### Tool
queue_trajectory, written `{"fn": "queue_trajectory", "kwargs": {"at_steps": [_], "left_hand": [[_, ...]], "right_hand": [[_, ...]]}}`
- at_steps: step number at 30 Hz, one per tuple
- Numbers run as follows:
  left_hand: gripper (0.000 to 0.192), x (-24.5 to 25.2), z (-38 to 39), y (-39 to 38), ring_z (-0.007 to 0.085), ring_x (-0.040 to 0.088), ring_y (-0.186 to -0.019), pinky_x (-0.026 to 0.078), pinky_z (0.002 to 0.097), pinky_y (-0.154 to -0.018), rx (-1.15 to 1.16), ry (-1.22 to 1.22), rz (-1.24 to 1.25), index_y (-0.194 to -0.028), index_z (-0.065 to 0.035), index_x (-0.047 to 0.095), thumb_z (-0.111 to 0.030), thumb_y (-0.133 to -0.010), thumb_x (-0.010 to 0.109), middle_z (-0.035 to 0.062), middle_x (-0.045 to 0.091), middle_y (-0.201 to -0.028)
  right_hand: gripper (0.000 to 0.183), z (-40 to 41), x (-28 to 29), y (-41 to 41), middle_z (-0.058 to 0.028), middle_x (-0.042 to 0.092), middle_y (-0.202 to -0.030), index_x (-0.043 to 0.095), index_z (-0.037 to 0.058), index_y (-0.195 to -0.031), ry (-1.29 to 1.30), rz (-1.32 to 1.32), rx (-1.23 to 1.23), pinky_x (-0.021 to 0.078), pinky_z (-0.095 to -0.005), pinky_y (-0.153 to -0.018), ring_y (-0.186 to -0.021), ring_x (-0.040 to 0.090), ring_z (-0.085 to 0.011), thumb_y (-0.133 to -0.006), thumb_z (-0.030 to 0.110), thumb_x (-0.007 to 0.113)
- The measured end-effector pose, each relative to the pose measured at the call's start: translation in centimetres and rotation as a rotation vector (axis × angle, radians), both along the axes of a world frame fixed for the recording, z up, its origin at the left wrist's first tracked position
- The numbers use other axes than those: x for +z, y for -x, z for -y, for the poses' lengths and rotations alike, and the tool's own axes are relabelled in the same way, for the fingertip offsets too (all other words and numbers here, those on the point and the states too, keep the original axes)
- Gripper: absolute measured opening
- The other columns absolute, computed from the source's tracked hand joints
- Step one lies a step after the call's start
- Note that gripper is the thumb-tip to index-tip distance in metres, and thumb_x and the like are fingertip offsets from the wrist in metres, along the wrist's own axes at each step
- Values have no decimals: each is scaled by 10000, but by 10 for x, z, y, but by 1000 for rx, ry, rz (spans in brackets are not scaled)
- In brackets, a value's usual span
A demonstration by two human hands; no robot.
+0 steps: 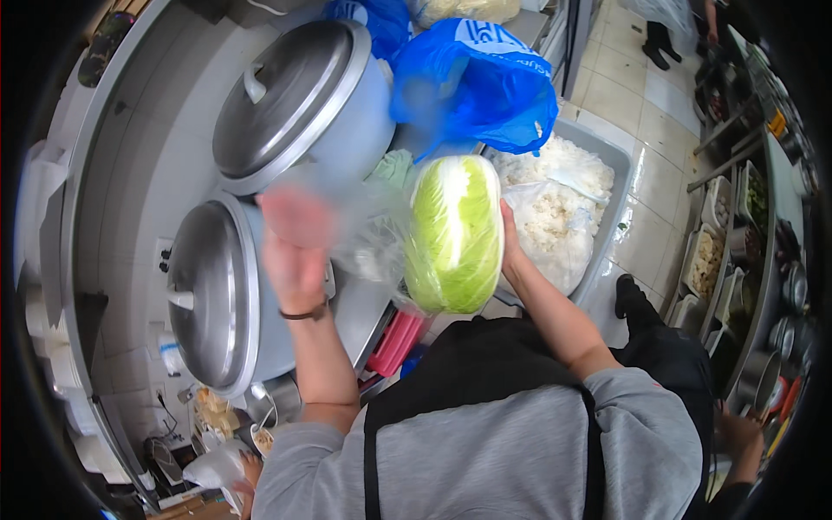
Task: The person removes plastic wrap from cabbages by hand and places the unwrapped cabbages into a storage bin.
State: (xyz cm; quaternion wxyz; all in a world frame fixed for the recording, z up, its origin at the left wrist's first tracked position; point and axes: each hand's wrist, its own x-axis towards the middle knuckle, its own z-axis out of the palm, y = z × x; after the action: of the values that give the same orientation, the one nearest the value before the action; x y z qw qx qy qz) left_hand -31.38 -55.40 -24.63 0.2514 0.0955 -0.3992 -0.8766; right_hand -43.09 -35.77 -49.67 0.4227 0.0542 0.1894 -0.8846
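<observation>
My right hand (511, 239) holds a napa cabbage (455, 234) by its right side. The cabbage stands pale green and white in front of my apron, with clear plastic film (380, 250) along its left side. My left hand (296, 237), a dark band at the wrist, is raised beside the film and in front of the lidded pots. Motion blurs its fingers, so whether they grip the film cannot be made out.
Two large pots with metal lids (283, 97) (211, 299) stand at left. Beyond the cabbage lies a blue plastic bag (474, 91). A grey tub (621, 175) holds bagged white shredded food (552, 221). Other people's hands (250, 468) (741, 435) show at both lower sides.
</observation>
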Motion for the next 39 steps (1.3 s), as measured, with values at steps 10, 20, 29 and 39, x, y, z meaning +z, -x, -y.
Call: {"fn": "queue_trajectory", "kwargs": {"at_steps": [10,20,29,39], "left_hand": [[301,52,137,-36,191,541,-823,456,361,-752,684,314,-352,-1001,-4,521,-274,-900,435,94,565,-920],[290,-93,38,8,317,372,-1101,253,510,-944,457,2084,-48,-837,-127,659,-366,-684,599,101,494,-1101],[327,-256,98,-29,356,491,-972,391,397,-867,-174,1912,537,-942,-67,638,14,-637,552,207,532,-1026],[321,-159,92,37,314,543,-856,424,359,-782,-18,1631,288,-860,9,623,116,-619,439,163,583,-878]], "right_hand": [[631,-84,78,20,-139,587,-1036,512,54,-1139,165,-76,-338,527,-409,-725,-870,608,-269,-757,557,492],[680,-152,101,-43,-144,535,-1143,461,71,-1207,115,-218,-667,462,-471,-833,-980,551,-317,-748,573,475],[673,-203,91,-85,-107,540,-1132,453,100,-1224,91,-199,-969,459,-423,-830,-971,545,-283,-787,610,410],[701,-309,152,-128,-119,464,-1218,396,97,-1264,125,-490,-1338,402,-431,-897,-1072,477,-276,-795,618,386]]}}
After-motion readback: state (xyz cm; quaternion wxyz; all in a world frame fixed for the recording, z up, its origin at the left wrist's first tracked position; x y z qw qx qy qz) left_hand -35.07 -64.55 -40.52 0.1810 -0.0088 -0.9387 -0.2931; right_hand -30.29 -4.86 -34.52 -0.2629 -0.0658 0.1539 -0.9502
